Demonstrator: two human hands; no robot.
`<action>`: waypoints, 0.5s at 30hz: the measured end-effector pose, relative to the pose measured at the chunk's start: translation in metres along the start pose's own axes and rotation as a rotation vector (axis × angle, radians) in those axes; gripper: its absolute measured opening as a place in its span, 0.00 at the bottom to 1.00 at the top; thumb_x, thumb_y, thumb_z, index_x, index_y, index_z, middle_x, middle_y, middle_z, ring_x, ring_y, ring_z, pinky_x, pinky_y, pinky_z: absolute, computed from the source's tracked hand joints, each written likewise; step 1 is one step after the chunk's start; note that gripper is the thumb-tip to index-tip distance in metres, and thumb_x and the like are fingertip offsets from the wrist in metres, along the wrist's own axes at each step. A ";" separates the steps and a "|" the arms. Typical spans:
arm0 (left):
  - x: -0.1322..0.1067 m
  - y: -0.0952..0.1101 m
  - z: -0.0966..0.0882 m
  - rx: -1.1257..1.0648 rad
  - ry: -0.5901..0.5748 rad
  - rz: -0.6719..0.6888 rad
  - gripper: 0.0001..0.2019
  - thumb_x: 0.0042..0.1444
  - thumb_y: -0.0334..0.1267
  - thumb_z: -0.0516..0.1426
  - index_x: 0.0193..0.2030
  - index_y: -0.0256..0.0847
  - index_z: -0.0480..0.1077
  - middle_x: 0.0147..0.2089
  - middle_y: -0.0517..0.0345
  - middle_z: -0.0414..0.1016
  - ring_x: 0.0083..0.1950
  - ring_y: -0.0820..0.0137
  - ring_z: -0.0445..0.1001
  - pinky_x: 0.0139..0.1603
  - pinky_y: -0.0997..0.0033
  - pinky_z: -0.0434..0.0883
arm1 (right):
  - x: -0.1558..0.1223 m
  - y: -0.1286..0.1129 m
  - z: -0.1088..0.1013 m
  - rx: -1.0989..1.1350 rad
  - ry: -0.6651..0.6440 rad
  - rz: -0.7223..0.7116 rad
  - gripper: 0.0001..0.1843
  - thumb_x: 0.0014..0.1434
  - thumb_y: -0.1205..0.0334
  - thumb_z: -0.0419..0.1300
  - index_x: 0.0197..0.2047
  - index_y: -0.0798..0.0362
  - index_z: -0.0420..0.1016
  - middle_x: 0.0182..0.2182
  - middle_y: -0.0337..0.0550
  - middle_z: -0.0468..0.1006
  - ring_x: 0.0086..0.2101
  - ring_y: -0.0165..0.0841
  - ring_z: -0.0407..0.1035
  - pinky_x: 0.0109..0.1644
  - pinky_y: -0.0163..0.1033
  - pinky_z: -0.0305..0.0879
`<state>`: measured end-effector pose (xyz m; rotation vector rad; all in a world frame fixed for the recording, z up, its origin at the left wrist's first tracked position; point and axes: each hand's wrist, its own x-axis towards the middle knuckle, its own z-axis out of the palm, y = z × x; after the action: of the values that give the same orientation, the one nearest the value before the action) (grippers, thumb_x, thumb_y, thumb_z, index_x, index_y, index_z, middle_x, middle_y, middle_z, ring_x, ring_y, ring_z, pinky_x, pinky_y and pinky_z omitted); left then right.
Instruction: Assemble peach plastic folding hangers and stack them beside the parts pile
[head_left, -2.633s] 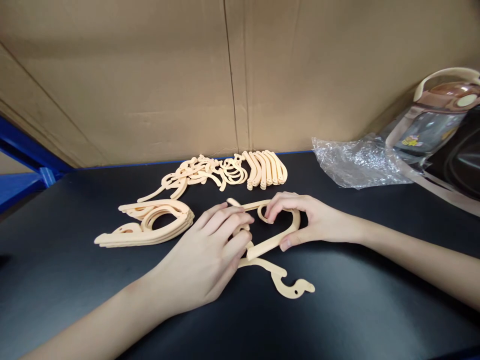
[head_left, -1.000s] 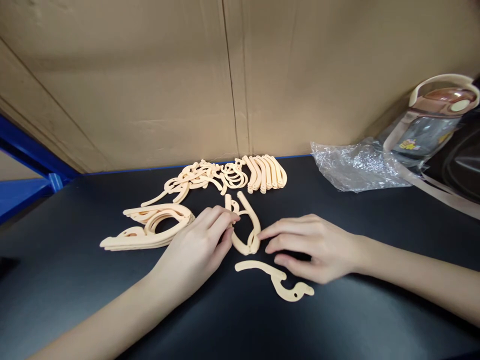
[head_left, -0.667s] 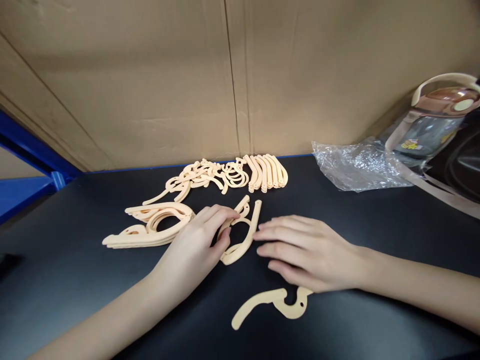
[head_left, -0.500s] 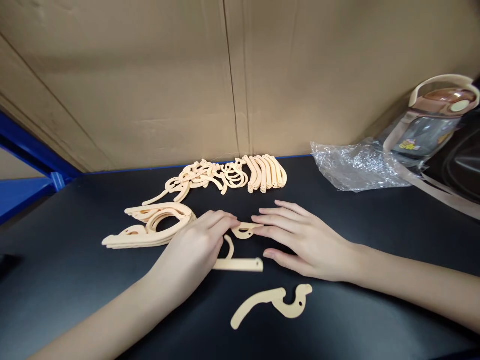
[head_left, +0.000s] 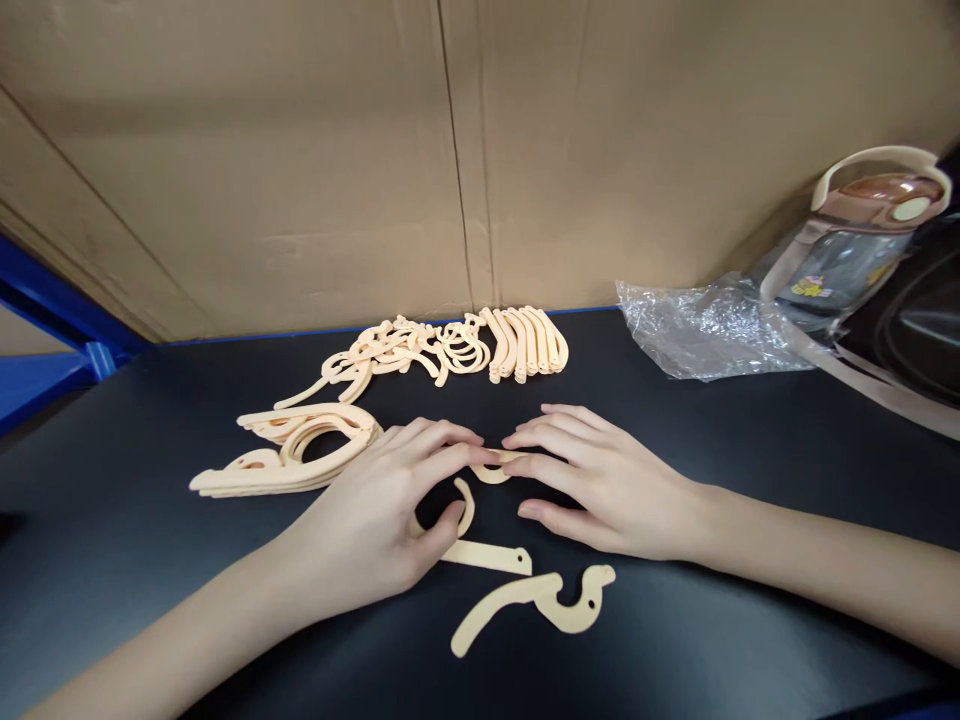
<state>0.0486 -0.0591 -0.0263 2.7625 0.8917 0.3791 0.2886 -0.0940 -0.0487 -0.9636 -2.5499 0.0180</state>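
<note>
Between my two hands a beige plastic hanger part (head_left: 491,474) lies flat on the black table, mostly hidden by fingers. The fingertips of my left hand (head_left: 382,500) rest on its left end, thumb held apart. From the right, my right hand (head_left: 600,480) reaches it with spread fingers, touching its other end. Partly under my left hand are a curved hook piece (head_left: 466,505) and a straight arm with a hole (head_left: 491,556); I cannot tell if they are joined. Nearer me lies a curved arm with a hooked piece (head_left: 570,614). Folded hangers (head_left: 262,482) are stacked left of my left hand.
At the back of the table (head_left: 675,640) are a loose pile of beige hanger parts (head_left: 390,350) and a row of nested curved arms (head_left: 529,345). A clear plastic bag (head_left: 697,325) and a strapped water bottle (head_left: 847,260) stand right. Cardboard (head_left: 300,150) closes off the back.
My left thumb has come away from the fingers, opening the hand. The straight arm has turned, its right end swinging toward me, near the curved arm. The right hand has hardly moved.
</note>
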 end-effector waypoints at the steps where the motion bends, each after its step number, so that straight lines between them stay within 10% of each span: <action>1: 0.001 -0.002 0.001 -0.011 -0.007 0.006 0.17 0.58 0.32 0.54 0.53 0.50 0.67 0.53 0.59 0.71 0.49 0.64 0.70 0.46 0.62 0.68 | 0.000 0.000 0.000 0.015 -0.004 0.006 0.19 0.66 0.54 0.51 0.53 0.56 0.71 0.49 0.49 0.74 0.51 0.38 0.66 0.63 0.51 0.56; 15: 0.005 -0.009 0.001 0.461 0.140 0.137 0.13 0.67 0.35 0.47 0.41 0.38 0.72 0.37 0.55 0.78 0.39 0.65 0.73 0.38 0.64 0.64 | -0.002 0.000 0.005 0.171 0.041 -0.250 0.20 0.55 0.44 0.62 0.35 0.55 0.72 0.48 0.52 0.73 0.50 0.38 0.65 0.54 0.44 0.62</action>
<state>0.0482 -0.0495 -0.0290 3.2668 0.9220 0.4414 0.2881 -0.0952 -0.0542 -0.5718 -2.5638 0.1397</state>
